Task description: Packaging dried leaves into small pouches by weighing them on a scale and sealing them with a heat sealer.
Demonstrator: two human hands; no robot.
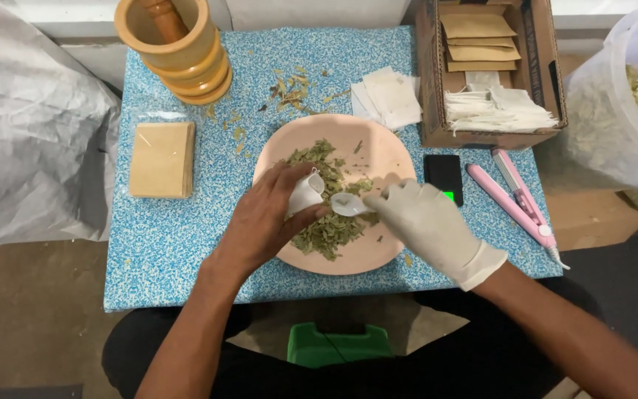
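Your gloved right hand [430, 222] pinches a white spoon [348, 205], pointing left at the small white bag [304, 193] your left hand [271, 218] grips over the plate [378, 159].

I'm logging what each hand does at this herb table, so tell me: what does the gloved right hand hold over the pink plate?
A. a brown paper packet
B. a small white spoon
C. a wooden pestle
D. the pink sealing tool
B: the gloved right hand pinches a small white spoon over the dried green leaves on the pink plate, its bowl next to the small white pouch in the bare left hand.
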